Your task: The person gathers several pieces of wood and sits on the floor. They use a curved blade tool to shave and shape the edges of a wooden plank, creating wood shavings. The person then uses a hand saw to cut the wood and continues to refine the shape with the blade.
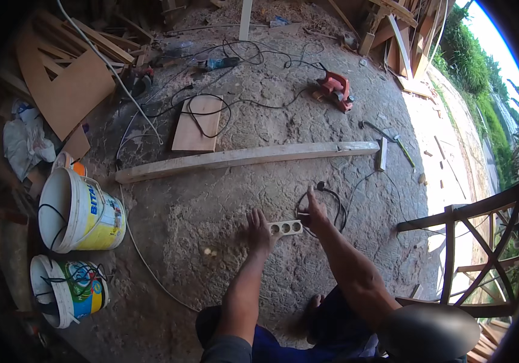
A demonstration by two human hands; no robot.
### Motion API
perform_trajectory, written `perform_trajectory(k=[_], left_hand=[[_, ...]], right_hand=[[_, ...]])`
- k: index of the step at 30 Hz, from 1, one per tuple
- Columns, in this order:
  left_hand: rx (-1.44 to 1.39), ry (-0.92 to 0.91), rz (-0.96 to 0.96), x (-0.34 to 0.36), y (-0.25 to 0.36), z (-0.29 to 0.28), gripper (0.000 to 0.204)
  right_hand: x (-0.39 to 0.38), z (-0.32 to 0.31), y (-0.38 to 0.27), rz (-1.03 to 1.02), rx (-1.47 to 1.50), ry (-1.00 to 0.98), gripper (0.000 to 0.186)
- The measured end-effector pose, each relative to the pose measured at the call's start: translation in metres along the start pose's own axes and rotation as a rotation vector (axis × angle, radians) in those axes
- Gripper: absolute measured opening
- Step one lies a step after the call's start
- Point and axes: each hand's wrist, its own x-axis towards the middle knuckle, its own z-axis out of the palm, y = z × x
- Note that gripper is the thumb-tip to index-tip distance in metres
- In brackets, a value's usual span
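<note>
A pale power strip (291, 227) with round sockets lies on the rough concrete floor (205, 212) in front of me. My left hand (259, 230) is at its left end, touching it with fingers stretched out. My right hand (317, 215) is beside the right end, closed around something too small to make out, with one finger pointing upward. A black cord (342, 215) loops on the floor around my right hand, with a round plug (321, 186) at its top.
A long timber (235, 158) crosses ahead, with a board (196, 136), red planer (335, 88), blue tool (217, 63) and tangled cords beyond. Buckets (72, 215) stand left below stacked wood (66, 97). A hammer (377, 130) lies right, near a wooden frame (450, 254).
</note>
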Motion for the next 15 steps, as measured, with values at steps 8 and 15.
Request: perform_trajectory(k=[8, 15], left_hand=[[-0.659, -0.869, -0.274, -0.086, 0.002, -0.245, 0.052], [-0.860, -0.615, -0.487, -0.215, -0.058, -0.408, 0.037]], right_hand=[[-0.281, -0.021, 0.120, 0.357, -0.174, -0.067, 0.043], [-0.520, -0.068, 0.089, 0.130, -0.681, -0.354, 0.048]])
